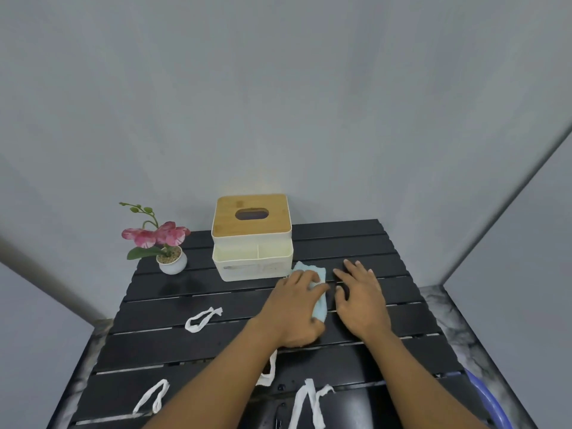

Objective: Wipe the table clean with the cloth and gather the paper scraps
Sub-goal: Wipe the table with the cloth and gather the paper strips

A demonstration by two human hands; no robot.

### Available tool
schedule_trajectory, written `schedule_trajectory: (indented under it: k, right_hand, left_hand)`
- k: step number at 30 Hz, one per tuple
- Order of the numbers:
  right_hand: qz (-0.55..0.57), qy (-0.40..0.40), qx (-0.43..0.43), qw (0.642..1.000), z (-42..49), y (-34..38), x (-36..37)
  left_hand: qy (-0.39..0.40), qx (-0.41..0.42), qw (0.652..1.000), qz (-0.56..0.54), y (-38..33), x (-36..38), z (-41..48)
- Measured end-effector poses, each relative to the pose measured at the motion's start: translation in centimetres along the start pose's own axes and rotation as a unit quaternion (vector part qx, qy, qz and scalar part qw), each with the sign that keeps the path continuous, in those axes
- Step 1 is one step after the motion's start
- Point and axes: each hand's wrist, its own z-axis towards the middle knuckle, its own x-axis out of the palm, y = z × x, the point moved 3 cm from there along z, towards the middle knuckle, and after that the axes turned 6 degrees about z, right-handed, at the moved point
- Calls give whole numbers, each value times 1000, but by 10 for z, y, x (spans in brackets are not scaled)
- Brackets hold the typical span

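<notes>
1. Cloth (311,270), pale blue and bunched, lies under the left hand (297,305). The fingers (301,281) of this hand are bent over it and hold it down on the dark slatted surface (216,345).
2. The right hand (360,294) lies flat on the slats just right of the left fingers. Its own fingers are spread wide and hold nothing.
3. The tissue box (252,239) stands just left of the left fingers, almost touching the cloth. A stroke to that side can push the box along. The flower pot (172,262), further left, looks light and may tip over.
4. The paper scraps are thin twisted strips. One scrap (202,318) lies well to the left of the fingers, and a near-left scrap (153,396) and a near-middle scrap (309,400) lie closer to the person. A wipe can drag them into the gaps between the slats or over the edge.
5. A fourth scrap (267,371) is partly hidden under the left forearm, so a move of the arm can brush it away unnoticed.
6. Because the cloth is bunched, it covers little, and I judge some bands may stay unwiped.
</notes>
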Motion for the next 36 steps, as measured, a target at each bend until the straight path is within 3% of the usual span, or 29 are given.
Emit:
schedule_trajectory:
  k: [10, 13, 18, 21, 24, 27, 29, 31, 34, 36]
  right_hand:
    - [-29, -2, -2, 1000, 0, 3, 1]
    - [-39, 1, -5, 999, -1, 4, 1]
    - [-49, 2, -1, 999, -2, 6, 2]
    - [-79, 13, 9, 997, -3, 7, 3]
    - [-86, -61, -3, 994, -9, 24, -5]
    - [9, -121, -106, 987, -19, 74, -2]
    - [75, -78, -205, 973, -24, 119, 13]
    - [127, 4, -250, 960, -25, 162, 37]
    - [195, 123, -187, 955, -9, 208, 82]
    - [219, 150, -125, 956, 4, 227, 111]
  left_hand:
    - [-69, -97, 991, -56, -9, 6, -3]
    - [-107, -80, 983, -127, -5, -13, -9]
    - [-169, -50, 972, -156, 18, -63, -64]
    - [-201, -93, 965, -139, 55, -82, -120]
    - [-213, -164, 957, -107, 101, -87, -166]
    - [-190, -243, 949, -66, 146, -72, -188]
    - [-174, -282, 940, -79, 165, -55, -192]
    - [-171, -295, 937, -82, 171, -37, -193]
    - [-166, -310, 935, -38, 175, -21, -191]
    - [-162, -320, 933, -24, 181, -16, -190]
